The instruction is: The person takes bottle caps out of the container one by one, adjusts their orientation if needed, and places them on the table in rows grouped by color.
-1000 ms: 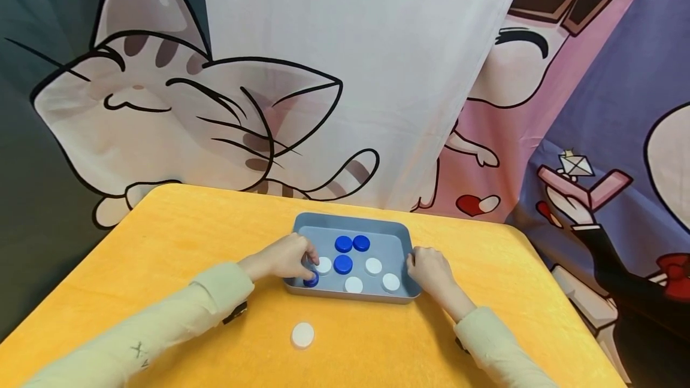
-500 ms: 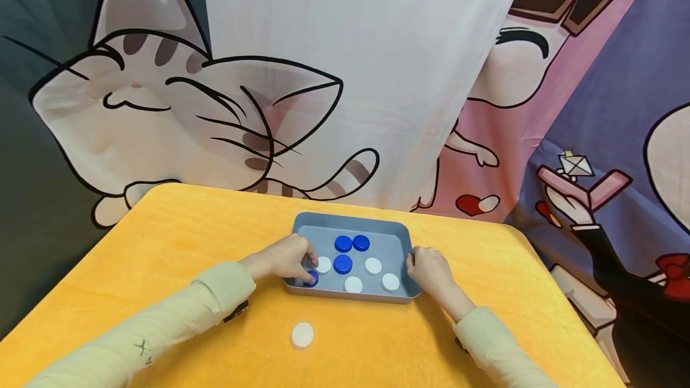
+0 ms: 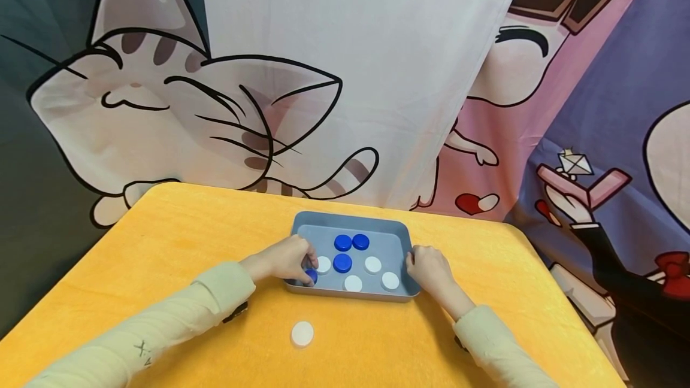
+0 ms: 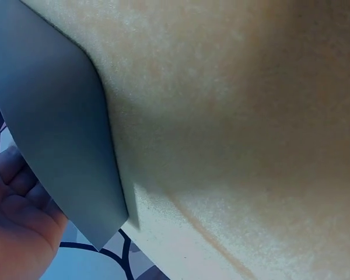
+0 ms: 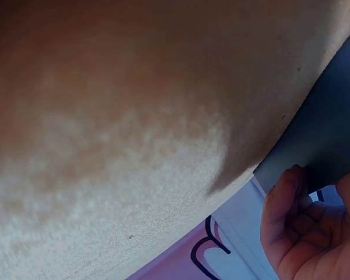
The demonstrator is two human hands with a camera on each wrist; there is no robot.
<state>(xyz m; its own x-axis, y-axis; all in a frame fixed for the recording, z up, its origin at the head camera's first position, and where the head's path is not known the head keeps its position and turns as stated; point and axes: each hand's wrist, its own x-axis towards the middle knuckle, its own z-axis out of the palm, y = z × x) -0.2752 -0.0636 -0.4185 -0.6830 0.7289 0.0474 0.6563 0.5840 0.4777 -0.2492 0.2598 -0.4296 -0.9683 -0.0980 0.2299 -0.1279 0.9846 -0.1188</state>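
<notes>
Blue disc (image 3: 312, 273) near tray's (image 3: 350, 296) near-left corner; left hand (image 3: 287, 258) has thumb on it, grip unclear. Right hand (image 3: 429, 267) grips tray's right edge; bracing it, nudging gently seems best.

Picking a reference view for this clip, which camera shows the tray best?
The head view: it looks down into the tray and shows all four corners, though the left hand and right hand cover some edge. The left wrist view shows only part of its outer wall; the right wrist view, just a dark piece of it.

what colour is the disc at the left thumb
Blue; the disc shows best in the head view.
</notes>
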